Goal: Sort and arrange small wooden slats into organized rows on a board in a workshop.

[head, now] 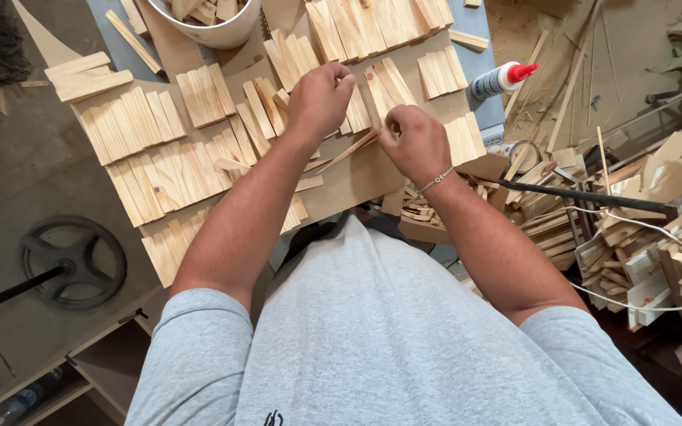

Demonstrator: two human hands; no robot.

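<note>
While many glued slat panels already cover the worktop, both hands, left hand and right hand, pinch one thin slat between them; loose slats fill the bucket.

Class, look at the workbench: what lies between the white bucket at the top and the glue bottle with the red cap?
In the head view, rows of pale wooden slats lie on the board between the white bucket and the glue bottle.
</note>
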